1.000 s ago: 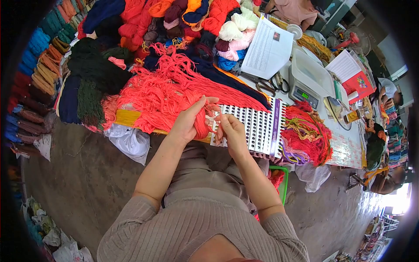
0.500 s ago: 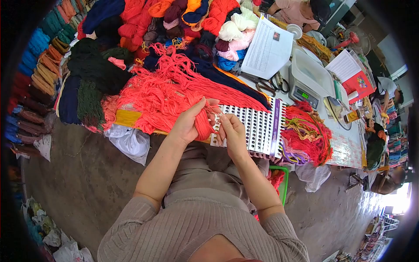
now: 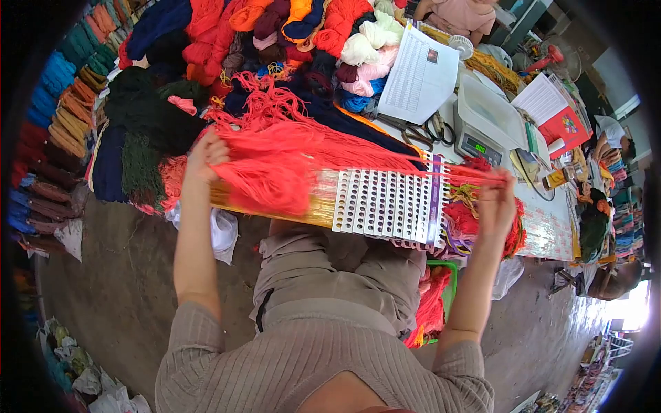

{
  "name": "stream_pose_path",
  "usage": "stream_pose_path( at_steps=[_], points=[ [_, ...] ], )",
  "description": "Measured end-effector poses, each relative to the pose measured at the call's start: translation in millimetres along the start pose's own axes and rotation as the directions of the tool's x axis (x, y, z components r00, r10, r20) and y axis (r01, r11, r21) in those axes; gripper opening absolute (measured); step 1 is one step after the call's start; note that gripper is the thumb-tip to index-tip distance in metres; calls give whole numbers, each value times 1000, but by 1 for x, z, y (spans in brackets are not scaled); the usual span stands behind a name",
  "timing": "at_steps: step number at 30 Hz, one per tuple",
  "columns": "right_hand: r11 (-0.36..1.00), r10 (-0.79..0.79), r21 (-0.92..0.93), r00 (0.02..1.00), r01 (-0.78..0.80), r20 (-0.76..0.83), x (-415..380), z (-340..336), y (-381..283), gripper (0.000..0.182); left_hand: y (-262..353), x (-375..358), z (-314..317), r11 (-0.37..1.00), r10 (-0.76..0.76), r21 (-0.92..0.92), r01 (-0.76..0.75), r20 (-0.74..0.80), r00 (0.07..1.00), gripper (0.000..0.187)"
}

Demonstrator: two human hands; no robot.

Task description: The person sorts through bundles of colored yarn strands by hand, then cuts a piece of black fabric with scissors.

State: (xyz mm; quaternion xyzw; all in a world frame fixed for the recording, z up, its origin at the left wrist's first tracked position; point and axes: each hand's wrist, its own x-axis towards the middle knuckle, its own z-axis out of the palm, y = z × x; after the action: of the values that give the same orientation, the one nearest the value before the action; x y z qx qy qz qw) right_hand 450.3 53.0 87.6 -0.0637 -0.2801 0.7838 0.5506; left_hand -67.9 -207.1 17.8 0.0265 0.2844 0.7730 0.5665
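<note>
- Spread wide since before, left hand (image 3: 208, 155) clenches coral yarn (image 3: 279, 162); right hand (image 3: 497, 197) pinches its stretched strands.
- Coral yarn spans between both grips.
- Perforated white cards (image 3: 385, 203) lie between them, nearer the right.

The green display on the scale (image 3: 480, 149) reads "0.00".

Yarn workshop, prob.: dyed skeins (image 3: 206, 41) piled high, digital scale (image 3: 482, 148), concrete floor (image 3: 124, 275).
</note>
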Motion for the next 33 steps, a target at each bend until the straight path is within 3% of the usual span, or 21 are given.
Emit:
stream_pose_path(
  at_steps=[1,3,4,5,6,7,9,10,11,12,13,14,15,16,17,20,23,26,27,30,33],
  points=[
    [998,53,34,988,-59,144,5,-22,-27,20,23,2,-14,998,55,0,-55,-50,997,40],
    [974,-116,-195,993,116,8,15,-61,-89,19,79,8,-57,983,185,-11,-186,-45,982,41],
    [947,-233,-238,972,218,-39,29,-116,-146,17,100,-3,-48,929,298,-178,-325,-159,941,44],
    [975,-214,-64,977,214,7,44,-183,-223,16,136,-6,-82,881,384,-305,-362,11,923,36],
    [860,-476,-305,859,410,-187,28,-163,-237,16,136,-17,-69,793,552,-331,-512,35,833,29],
    [664,-718,-556,635,500,-286,19,-120,-244,17,134,-35,-40,673,705,-363,-645,51,707,33],
    [549,-617,-770,779,325,-111,15,-37,-198,16,92,-56,38,750,660,-326,-575,314,683,50],
    [446,-596,-871,794,204,-119,19,-24,-159,22,66,-54,64,815,578,-280,-507,439,687,53],
    [391,-441,-904,897,170,-22,22,-11,-107,23,35,-48,90,835,525,-124,-536,467,711,48],
    [209,-325,-977,945,45,-26,18,6,-55,21,8,-33,95,897,433,-96,-431,382,817,42],
    [265,-83,-964,996,-13,-36,18,16,-9,21,-24,-17,100,941,316,22,-337,296,901,34],
    [59,-16,-993,994,104,104,16,17,34,18,-58,-5,103,961,195,164,-223,172,966,30],
    [84,214,-996,975,41,58,14,21,70,16,-91,6,103,957,94,268,-115,89,992,29],
    [303,357,-952,923,35,147,15,-1,108,15,-118,17,94,909,-27,416,-26,120,992,33],
    [307,440,-951,891,-27,117,11,-1,136,19,-141,20,93,899,-176,418,131,71,982,35],
    [190,514,-970,857,-151,-33,11,-14,186,7,-189,27,84,788,-451,422,449,-101,887,43],
    [135,515,-967,849,-217,-119,13,-21,201,11,-205,31,87,748,-465,461,477,-149,873,30],
    [151,462,-946,867,-287,-189,16,-24,207,15,-214,51,83,703,-425,574,419,-133,895,23],
    [148,458,-946,868,-289,-193,16,-23,208,15,-216,49,91,698,-343,641,320,-94,935,16],
    [-1,379,-968,896,-250,-232,16,-24,213,20,-225,62,92,676,-296,704,217,-11,955,14],
    [-28,442,-950,849,-311,-291,19,-16,210,20,-234,76,87,639,-271,744,194,-18,962,13]
  ],
)
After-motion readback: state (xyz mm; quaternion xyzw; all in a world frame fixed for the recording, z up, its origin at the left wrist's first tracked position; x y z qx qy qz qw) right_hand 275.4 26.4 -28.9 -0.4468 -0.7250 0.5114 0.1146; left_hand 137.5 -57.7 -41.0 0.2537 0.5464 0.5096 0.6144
